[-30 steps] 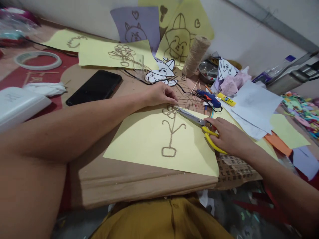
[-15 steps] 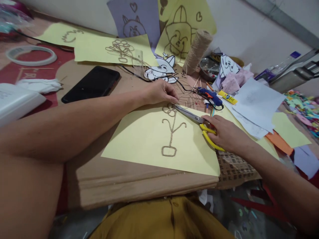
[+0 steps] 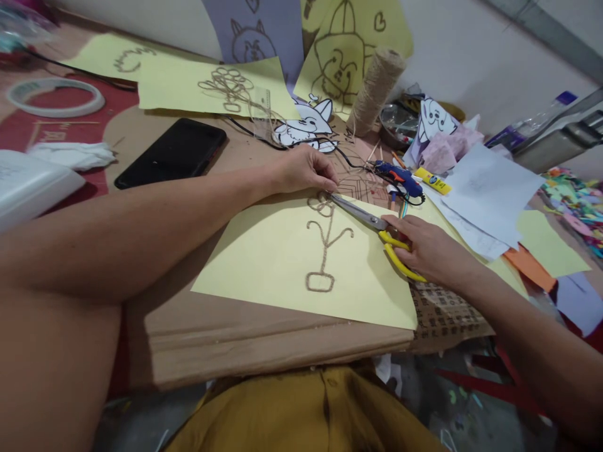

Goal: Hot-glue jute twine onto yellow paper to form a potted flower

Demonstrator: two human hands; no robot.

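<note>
A yellow sheet [image 3: 264, 251] bears a twine flower in a pot [image 3: 320, 282] and lies at the table's front edge. My left hand [image 3: 308, 169] is at the sheet's top edge, thumb and fingers pinched together by the flower head; what they hold is too small to make out. My right hand [image 3: 419, 248] grips yellow-handled scissors [image 3: 358, 211]. The blades point left, with their tips beside the flower head and just below my left fingertips.
Behind my hands stand a twine spool [image 3: 379, 88] and a blue glue gun [image 3: 398, 177] with its cord. A black phone [image 3: 172, 154] and a tape roll [image 3: 55, 112] lie left. White papers [image 3: 492, 188] and a glue stick [image 3: 432, 181] are on the right.
The view has shifted slightly. Both hands hold nearly the same pose, and the scissor tips remain by the flower head.
</note>
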